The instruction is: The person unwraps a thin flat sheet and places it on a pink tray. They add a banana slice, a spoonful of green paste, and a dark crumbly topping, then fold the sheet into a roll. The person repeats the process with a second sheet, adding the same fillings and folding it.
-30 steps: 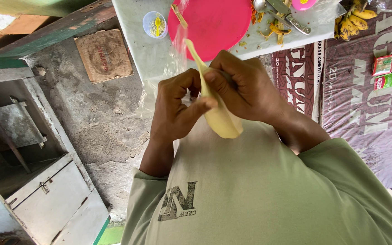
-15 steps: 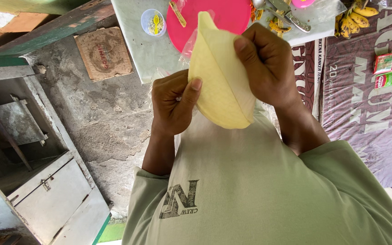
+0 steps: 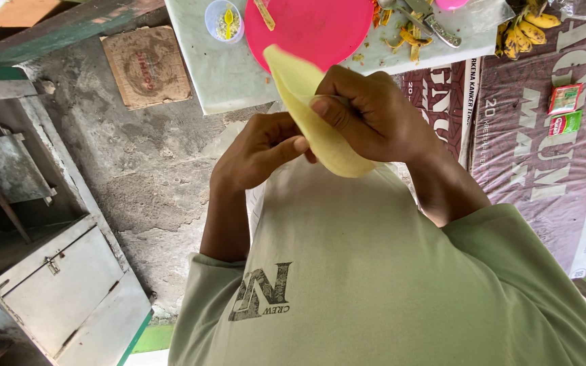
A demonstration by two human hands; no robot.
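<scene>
Our hands meet over our chest, just below the pink plate [image 3: 310, 27] on the bench [image 3: 225, 74]. The right hand [image 3: 374, 118] is closed around a pale yellow wrapper sheet [image 3: 320, 129], thumb pressed on its face, folding it into a cone shape. The left hand [image 3: 259, 149] pinches the sheet's lower edge with fingertips. Compared with half a second earlier, the sheet is narrower and more folded, no longer spread wide, and its tip overlaps the plate's near rim. Beside the plate, to its left, stands a small clear cup [image 3: 224, 20]; banana peels [image 3: 523, 34] and a knife [image 3: 432, 24] lie to its right on the bench.
</scene>
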